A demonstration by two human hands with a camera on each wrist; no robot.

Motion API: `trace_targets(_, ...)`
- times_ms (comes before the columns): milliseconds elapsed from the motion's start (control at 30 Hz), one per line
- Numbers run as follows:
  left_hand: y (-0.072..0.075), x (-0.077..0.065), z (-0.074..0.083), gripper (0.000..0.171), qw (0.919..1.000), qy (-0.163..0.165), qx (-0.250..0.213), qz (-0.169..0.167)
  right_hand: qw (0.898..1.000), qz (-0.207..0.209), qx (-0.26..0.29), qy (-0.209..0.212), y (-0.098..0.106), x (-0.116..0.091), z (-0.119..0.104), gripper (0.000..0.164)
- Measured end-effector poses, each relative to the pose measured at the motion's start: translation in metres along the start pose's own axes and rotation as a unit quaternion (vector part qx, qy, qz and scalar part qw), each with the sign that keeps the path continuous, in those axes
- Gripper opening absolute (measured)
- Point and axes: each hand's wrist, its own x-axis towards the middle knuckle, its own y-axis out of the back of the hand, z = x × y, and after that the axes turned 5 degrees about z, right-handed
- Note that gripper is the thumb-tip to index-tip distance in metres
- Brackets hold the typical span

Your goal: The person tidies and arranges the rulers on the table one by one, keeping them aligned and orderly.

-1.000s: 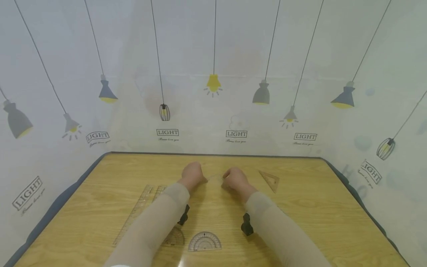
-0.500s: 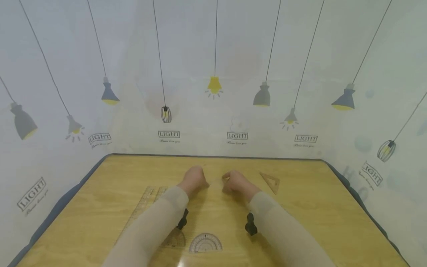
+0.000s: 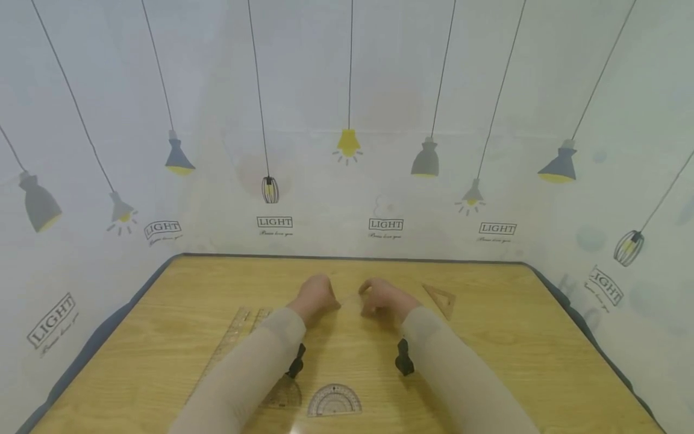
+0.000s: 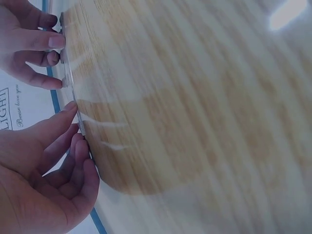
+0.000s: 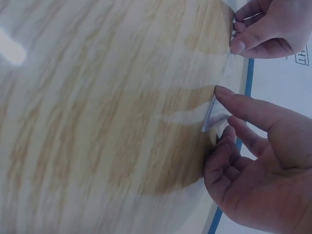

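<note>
Both hands meet over the far middle of the table, holding a clear plastic set square (image 5: 210, 117) between them. Its pointed corner and marked edge show in the right wrist view; in the head view it is a faint pale strip. My left hand (image 3: 314, 295) pinches one end between thumb and fingertips, its other fingers curled. My right hand (image 3: 384, 298) pinches the opposite end, with the thumb along the edge. Seen from the left wrist, the piece is nearly edge-on, a thin line between the hands.
A second set square (image 3: 447, 299) lies right of the hands. Two clear rulers (image 3: 230, 337) lie partly under the left sleeve. Nearer the front are a clear protractor (image 3: 334, 401) and another protractor (image 3: 284, 392) half hidden by the arm. A lamp-patterned curtain (image 3: 347, 193) surrounds the table.
The head view has tilted slightly, so the table sits a little lower in it. Both hands stay in nearly the same place, still pinching the set square.
</note>
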Motion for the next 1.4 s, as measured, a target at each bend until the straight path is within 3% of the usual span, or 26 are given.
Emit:
trace_targets(233,0.002,-0.003,0.002,0.021,0.9999,-0.014,-0.002,-0.002,1.000,-0.001,-0.007,-0.028,0.002,-0.002,-0.007,0.062)
trace_targets(467,0.005,-0.007,-0.001,0.018,0.9987,-0.046,-0.022,-0.004,1.000,0.009,0.011,0.000,0.002,-0.007,-0.009,0.063)
trace_targets(700,0.008,-0.007,0.000,0.019,0.9988,-0.041,-0.008,-0.025,0.999,0.004,0.036,0.013,0.003,-0.013,-0.009,0.066)
trace_targets(867,0.007,-0.006,0.001,0.021,0.9985,-0.030,-0.001,-0.045,0.999,0.002,0.044,0.025,0.003,-0.020,-0.009,0.061)
trace_targets(1100,0.013,-0.013,0.008,0.020,0.9960,-0.077,0.011,-0.045,0.996,0.015,0.075,0.038,0.008,-0.027,-0.004,0.046)
trace_targets(1233,0.015,-0.016,0.011,0.021,0.9951,-0.082,0.007,-0.056,0.993,0.007,0.100,0.057,0.015,-0.035,-0.003,0.034)
trace_targets(1400,0.018,-0.023,0.015,0.021,0.9942,-0.080,-0.015,-0.070,0.991,-0.003,0.107,0.086,0.025,-0.051,-0.002,0.031)
